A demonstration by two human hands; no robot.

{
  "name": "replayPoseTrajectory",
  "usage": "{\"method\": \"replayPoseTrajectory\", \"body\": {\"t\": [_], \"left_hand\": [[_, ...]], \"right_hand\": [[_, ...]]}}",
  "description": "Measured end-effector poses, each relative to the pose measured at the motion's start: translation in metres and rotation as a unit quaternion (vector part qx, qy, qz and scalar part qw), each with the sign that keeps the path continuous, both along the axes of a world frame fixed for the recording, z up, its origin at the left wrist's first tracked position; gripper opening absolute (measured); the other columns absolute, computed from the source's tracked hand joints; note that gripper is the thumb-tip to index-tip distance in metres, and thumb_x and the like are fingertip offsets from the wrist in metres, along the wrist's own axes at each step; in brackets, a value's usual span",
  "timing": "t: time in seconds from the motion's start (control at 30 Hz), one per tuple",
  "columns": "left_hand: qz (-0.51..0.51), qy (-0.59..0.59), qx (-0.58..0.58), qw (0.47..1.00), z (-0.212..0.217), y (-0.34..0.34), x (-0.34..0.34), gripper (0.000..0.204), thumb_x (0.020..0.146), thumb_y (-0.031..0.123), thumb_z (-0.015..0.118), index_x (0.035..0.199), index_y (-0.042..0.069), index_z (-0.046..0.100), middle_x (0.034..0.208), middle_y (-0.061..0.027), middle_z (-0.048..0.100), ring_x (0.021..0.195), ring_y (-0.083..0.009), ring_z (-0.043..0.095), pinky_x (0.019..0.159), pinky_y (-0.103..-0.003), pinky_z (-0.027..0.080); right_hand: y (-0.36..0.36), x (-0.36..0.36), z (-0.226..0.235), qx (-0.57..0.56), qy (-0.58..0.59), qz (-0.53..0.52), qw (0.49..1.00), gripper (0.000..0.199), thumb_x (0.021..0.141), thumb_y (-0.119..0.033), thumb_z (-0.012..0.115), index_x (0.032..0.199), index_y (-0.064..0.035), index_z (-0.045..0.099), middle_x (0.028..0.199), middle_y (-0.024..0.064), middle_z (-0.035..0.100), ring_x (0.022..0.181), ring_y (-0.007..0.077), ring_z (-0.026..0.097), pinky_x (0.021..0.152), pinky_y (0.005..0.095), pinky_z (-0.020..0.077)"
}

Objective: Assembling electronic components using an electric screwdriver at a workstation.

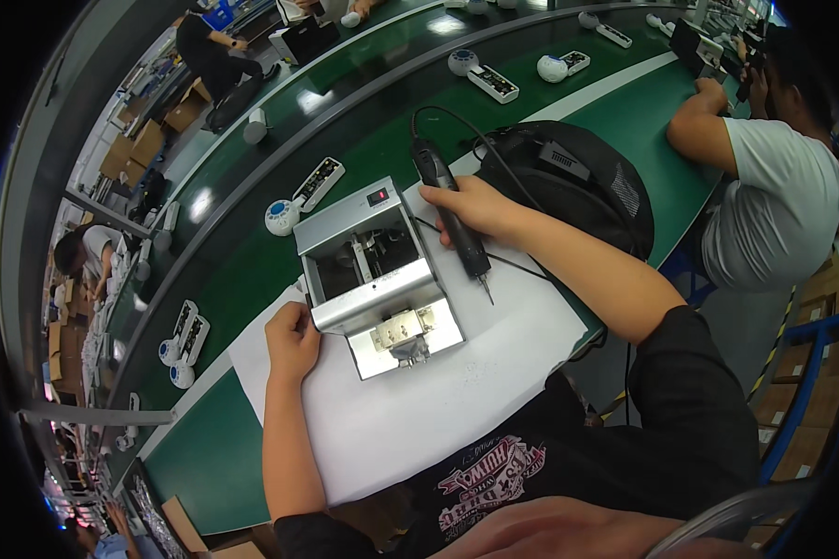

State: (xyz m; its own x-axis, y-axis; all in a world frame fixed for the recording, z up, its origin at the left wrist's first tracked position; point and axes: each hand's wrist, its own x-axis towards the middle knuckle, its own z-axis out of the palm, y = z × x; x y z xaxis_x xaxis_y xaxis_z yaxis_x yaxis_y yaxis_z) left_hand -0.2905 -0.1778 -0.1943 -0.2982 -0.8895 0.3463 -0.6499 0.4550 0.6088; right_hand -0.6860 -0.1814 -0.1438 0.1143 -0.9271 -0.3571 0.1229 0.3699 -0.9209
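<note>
A black electric screwdriver (451, 210) is gripped in my right hand (475, 207), its thin bit pointing down toward the white paper. Directly left of it stands a silver automatic screw feeder (373, 296) with a red-lit switch, an open top and a metal outlet block at its near end. My left hand (292, 341) is closed beside the feeder's left edge. Its curled fingertips are partly hidden, so what they hold, if anything, does not show. A white sheet of paper (522, 326) lies beneath the feeder, with tiny dark specks near its front edge.
A black bag (578, 172) sits right of the screwdriver, whose cable loops over it. White handheld devices with exposed boards (319, 183) lie along the green conveyor (224, 270). At the right a co-worker in a light shirt (774, 200) sits at the same bench. Cartons (802, 401) stand on a blue rack.
</note>
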Motion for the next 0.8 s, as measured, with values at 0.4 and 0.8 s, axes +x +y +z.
{"method": "replayPoseTrajectory", "body": {"t": [0.4, 0.8], "left_hand": [[-0.004, 0.04, -0.033, 0.999, -0.003, -0.006, -0.004, 0.014, 0.083, 0.009, 0.071, 0.084, -0.003, 0.064, 0.065, -0.011, 0.056, 0.06, -0.0148, 0.051, 0.056, -0.031, 0.041], [0.01, -0.088, -0.016, 0.996, 0.013, 0.001, -0.017, 0.016, 0.087, 0.018, 0.071, 0.087, 0.002, 0.068, 0.078, -0.0157, 0.066, 0.07, -0.0304, 0.063, 0.063, -0.039, 0.05]], "right_hand": [[-0.005, -0.012, -0.011, -0.012, -0.003, -0.003, 1.0, 0.048, 0.098, -0.042, 0.069, 0.101, 0.0035, 0.056, 0.082, 0.0106, 0.064, 0.064, 0.0206, 0.07, 0.058, 0.0363, 0.0613], [0.002, -0.004, -0.008, -0.034, 0.056, -0.031, 0.997, 0.048, 0.098, -0.042, 0.068, 0.119, 0.0015, 0.065, 0.096, 0.0067, 0.069, 0.086, 0.0156, 0.064, 0.076, 0.0284, 0.0505]]}}
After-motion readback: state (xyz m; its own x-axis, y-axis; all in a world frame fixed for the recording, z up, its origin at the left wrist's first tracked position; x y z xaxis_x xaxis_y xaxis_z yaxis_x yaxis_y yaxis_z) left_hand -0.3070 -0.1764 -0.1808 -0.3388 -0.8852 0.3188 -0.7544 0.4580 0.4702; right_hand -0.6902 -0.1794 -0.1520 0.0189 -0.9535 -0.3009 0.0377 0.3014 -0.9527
